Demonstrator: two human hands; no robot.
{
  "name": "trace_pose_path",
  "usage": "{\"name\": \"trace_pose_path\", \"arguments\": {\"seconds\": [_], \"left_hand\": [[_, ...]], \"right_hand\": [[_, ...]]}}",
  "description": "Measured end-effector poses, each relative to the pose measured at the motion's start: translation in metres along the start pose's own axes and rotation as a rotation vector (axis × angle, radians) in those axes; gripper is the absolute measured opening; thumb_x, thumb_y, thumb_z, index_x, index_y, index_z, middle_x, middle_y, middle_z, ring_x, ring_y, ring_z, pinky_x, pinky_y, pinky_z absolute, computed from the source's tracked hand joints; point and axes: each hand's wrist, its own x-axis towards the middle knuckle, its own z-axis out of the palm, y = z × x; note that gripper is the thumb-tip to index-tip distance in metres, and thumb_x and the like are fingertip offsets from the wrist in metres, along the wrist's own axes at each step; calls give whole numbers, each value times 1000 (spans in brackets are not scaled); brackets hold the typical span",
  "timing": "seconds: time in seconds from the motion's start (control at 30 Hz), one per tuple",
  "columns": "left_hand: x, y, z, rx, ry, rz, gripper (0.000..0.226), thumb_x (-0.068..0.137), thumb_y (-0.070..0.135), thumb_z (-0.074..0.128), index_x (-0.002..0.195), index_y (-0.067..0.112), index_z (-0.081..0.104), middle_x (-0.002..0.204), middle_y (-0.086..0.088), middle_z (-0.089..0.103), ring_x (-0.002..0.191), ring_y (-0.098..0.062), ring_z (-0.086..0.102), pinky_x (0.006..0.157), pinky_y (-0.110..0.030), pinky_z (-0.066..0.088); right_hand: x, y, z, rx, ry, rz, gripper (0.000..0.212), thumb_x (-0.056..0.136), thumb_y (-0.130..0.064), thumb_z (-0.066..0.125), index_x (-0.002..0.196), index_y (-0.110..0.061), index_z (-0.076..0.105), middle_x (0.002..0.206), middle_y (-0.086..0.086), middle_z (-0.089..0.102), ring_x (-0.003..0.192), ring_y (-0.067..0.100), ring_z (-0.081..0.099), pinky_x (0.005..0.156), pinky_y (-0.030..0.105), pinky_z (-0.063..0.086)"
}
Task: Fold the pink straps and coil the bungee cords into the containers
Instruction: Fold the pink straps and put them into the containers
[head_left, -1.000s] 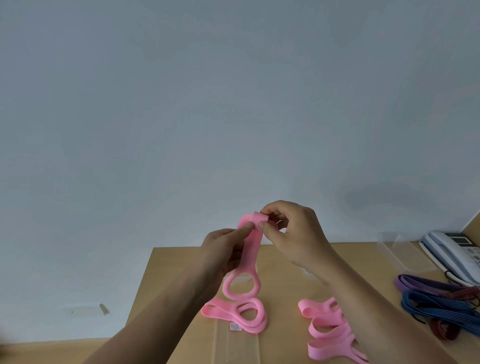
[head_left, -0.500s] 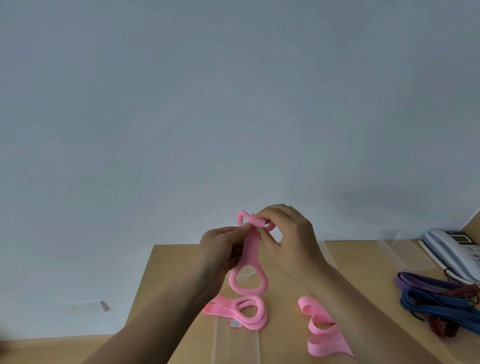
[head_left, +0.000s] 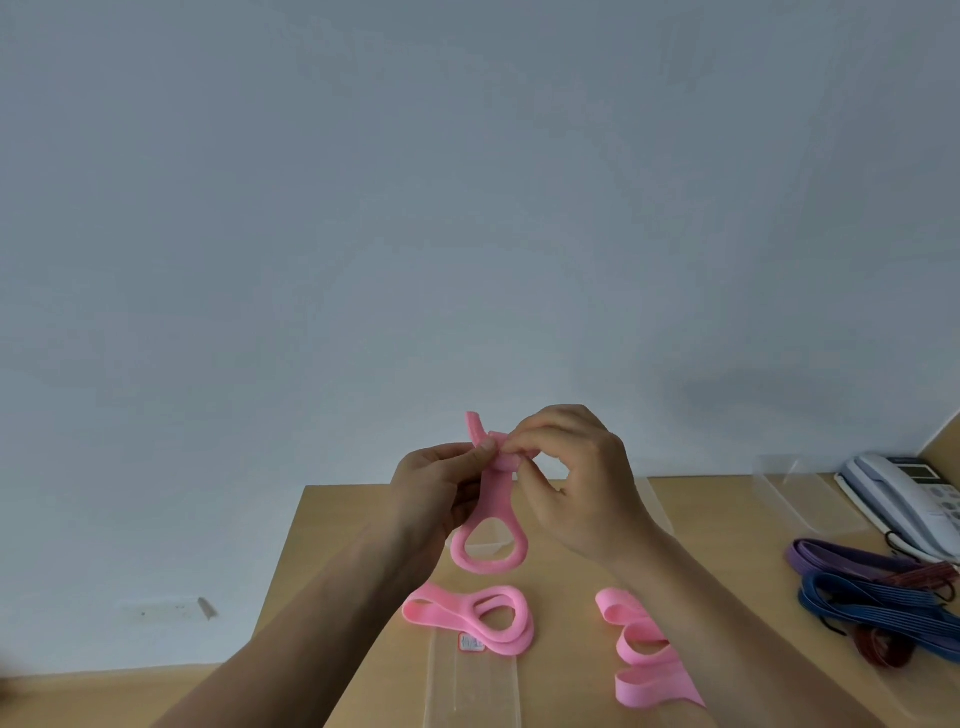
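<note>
Closer together than a second ago, my left hand (head_left: 436, 499) pinches the top of the pink strap (head_left: 491, 519) from one side and my right hand (head_left: 576, 483) pinches it from the other. The strap's end now pokes up as a short tail, and its loop hangs between my wrists. On the tabletop (head_left: 363, 519) below, a folded strap (head_left: 467, 616) lies at the far end of a clear container (head_left: 470, 686). Next comes a loose strap (head_left: 644, 660), and far right are the bungee cords (head_left: 872, 597) near a phone (head_left: 904, 499).
</note>
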Motion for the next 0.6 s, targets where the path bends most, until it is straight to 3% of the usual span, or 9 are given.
{"name": "trace_pose_path", "arguments": {"seconds": [0.07,0.17,0.27,0.33,0.43,0.5,0.6], "left_hand": [[1,-1,-1,34,25,11,24,91,22,74,100,1,80,109,-32,73,90,-33,68,96,-51,55],[-1,0,0,105,4,39,15,95,15,71,101,6,82,107,-28,75,89,-30,69,94,-51,55],[-2,0,-1,151,-12,52,16,95,8,69,107,6,80,105,-23,78,91,-30,71,95,-49,56],[-3,1,-2,157,-31,55,19,93,9,72,111,5,77,106,-22,77,94,-31,72,93,-46,55],[-4,1,-5,196,-102,24,31,87,28,76,113,11,77,108,-20,77,95,-29,71,91,-45,56],[-5,-1,-8,252,-181,-33,42,86,44,71,116,15,76,110,-12,79,100,-29,74,87,-41,60],[-4,-6,-11,232,-227,-77,48,90,53,67,117,15,75,115,-12,78,110,-34,73,98,-50,59]], "right_hand": [[3,1,-1,-9,-34,86,15,82,-7,72,96,-12,75,91,-4,71,93,18,61,81,30,51],[7,5,-1,-48,-227,235,28,90,-17,68,117,-14,70,115,-2,67,105,16,59,91,28,48],[10,6,-1,29,-385,284,12,93,-16,64,101,-18,73,96,-5,71,84,11,64,77,30,53],[11,7,-1,38,-395,285,12,93,-14,64,90,-20,73,81,-7,71,75,10,64,68,24,51],[10,8,-4,127,-370,350,17,89,-8,66,89,-22,74,78,-10,72,69,3,67,62,9,45],[11,9,-6,213,-334,435,24,86,-4,68,89,-26,75,81,-13,72,69,3,68,62,9,47],[12,9,-6,241,-289,469,23,85,-6,71,89,-28,76,82,-14,72,70,4,69,62,11,50]]}}
